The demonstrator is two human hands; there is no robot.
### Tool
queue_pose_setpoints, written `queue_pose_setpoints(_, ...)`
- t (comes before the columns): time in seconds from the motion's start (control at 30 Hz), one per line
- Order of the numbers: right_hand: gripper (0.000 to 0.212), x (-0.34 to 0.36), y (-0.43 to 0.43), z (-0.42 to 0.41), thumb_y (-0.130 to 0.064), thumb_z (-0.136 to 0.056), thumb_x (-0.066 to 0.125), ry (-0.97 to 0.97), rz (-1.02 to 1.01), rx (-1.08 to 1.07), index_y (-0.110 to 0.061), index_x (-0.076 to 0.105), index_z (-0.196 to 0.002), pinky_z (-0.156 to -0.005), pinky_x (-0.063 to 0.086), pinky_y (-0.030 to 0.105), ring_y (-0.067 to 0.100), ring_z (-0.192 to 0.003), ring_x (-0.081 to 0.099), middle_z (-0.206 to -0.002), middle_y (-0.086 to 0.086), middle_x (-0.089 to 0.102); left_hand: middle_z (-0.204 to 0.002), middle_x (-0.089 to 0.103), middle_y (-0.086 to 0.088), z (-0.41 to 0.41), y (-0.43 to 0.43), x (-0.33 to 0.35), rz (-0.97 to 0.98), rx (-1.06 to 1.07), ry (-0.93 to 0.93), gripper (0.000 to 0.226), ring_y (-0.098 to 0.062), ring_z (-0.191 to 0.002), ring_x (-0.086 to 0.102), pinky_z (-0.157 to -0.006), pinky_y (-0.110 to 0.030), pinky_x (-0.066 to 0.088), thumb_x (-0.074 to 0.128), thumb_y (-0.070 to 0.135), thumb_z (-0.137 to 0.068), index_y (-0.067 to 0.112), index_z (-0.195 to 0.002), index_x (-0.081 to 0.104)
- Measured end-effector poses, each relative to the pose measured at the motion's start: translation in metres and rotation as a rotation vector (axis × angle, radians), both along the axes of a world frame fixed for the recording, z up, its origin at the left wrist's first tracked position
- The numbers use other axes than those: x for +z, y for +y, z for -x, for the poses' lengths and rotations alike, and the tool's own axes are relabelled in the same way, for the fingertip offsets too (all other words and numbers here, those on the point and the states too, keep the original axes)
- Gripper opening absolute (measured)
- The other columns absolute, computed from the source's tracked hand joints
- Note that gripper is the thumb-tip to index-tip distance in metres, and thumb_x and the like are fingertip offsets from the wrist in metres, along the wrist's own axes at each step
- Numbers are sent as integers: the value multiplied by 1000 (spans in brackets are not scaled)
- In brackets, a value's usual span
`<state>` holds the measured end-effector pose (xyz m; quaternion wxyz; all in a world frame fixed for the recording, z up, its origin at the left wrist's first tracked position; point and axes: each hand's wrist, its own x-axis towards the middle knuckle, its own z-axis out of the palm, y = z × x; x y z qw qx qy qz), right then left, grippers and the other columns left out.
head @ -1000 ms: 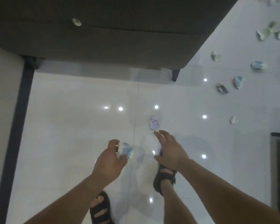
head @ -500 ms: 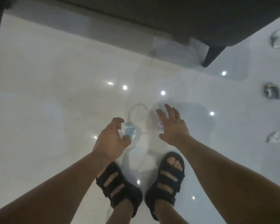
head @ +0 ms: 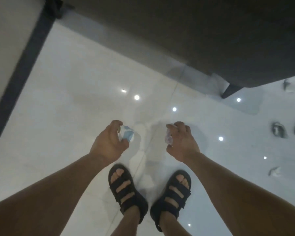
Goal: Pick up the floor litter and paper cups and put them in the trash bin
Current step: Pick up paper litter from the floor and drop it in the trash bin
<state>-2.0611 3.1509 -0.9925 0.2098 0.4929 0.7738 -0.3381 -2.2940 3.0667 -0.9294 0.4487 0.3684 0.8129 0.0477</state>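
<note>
Gripping a crumpled cup [head: 126,136] in the left hand [head: 109,143] and pinching a paper scrap [head: 169,140] in the right hand [head: 182,143], the person is probably risking drops if grabbing the litter [head: 279,132] lying right.

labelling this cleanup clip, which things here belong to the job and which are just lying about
Job: crumpled paper in left hand; crumpled scrap in right hand; loose litter on the floor, right side.
Just there: sofa; sandals; tiled floor.
</note>
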Motion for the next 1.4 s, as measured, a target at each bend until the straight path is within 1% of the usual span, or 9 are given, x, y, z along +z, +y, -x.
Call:
queue_pose_setpoints(0.2, 75, 171, 33, 56, -25, -80, 68, 130, -61, 2, -32, 31, -145, -100, 42, 26, 18, -135, 26, -148, -4, 25, -103, 60, -1, 34, 19, 156, -113, 106, -4, 56, -19, -82, 58, -72, -23, 44, 64, 23, -83, 22, -134, 40)
queue_pose_setpoints(0.3, 75, 261, 40, 84, -28, -82, 69, 186, -103, 61, -34, 30, -146, -96, 38, 20, 16, -135, 26, -149, -5, 23, -106, 57, 3, 54, 13, 241, -147, 217, 13, 53, -15, -85, 59, -70, -23, 45, 63, 32, -85, 28, -132, 39)
queue_pose_setpoints(0.43, 72, 371, 41, 114, -29, -81, 67, 256, -158, 107, -35, 32, -145, -93, 37, 17, 15, -132, 29, -147, -6, 25, -106, 57, 8, 73, -16, 346, -253, 313, 95, 53, -10, -86, 60, -72, -20, 43, 62, 38, -86, 26, -133, 40)
queue_pose_setpoints(0.57, 70, 467, 27, 136, -26, -80, 64, 321, -200, 237, -32, 36, -144, -95, 40, 21, 19, -131, 33, -145, -4, 27, -106, 57, 7, 74, -60, 437, -305, 429, 183, 51, -10, -85, 60, -73, -21, 44, 59, 42, -88, 25, -132, 41)
queue_pose_setpoints(0.7, 71, 542, -2, 149, -22, -81, 63, 376, -203, 429, -29, 34, -146, -101, 42, 27, 20, -134, 29, -148, -2, 25, -109, 57, 6, 52, -105, 509, -347, 540, 269, 54, -14, -89, 60, -80, -27, 49, 62, 40, -86, 25, -133, 40)
queue_pose_setpoints(0.93, 77, 620, -75, 159, -22, -80, 66, 442, -215, 801, -30, 30, -147, -101, 42, 28, 18, -136, 26, -148, -3, 23, -117, 58, 3, -6, -199, 577, -353, 785, 384, 57, -19, -96, 59, -84, -28, 49, 64, 39, -83, 26, -133, 40)
queue_pose_setpoints(1.1, 77, 651, -146, 172, -23, -79, 68, 487, -193, 1010, -30, 32, -146, -101, 42, 29, 21, -135, 29, -145, -2, 26, -107, 58, 4, -37, -284, 607, -380, 992, 472, 48, -15, -85, 55, -77, -28, 49, 62, 41, -84, 26, -125, 43)
queue_pose_setpoints(1.2, 73, 667, -197, 182, -21, -78, 65, 535, -213, 1146, -28, 35, -144, -98, 41, 28, 22, -132, 30, -143, 0, 28, -101, 54, 5, -55, -340, 620, -380, 1122, 513, 48, -17, -85, 57, -75, -28, 51, 63, 41, -85, 26, -125, 43)
queue_pose_setpoints(1.4, 71, 691, -330, 195, -21, -78, 65, 611, -223, 1368, -29, 36, -143, -95, 42, 28, 23, -130, 32, -142, 0, 29, -117, 58, -1, -94, -470, 628, -378, 1354, 577, 54, -20, -92, 57, -82, -29, 50, 66, 36, -84, 24, -130, 42)
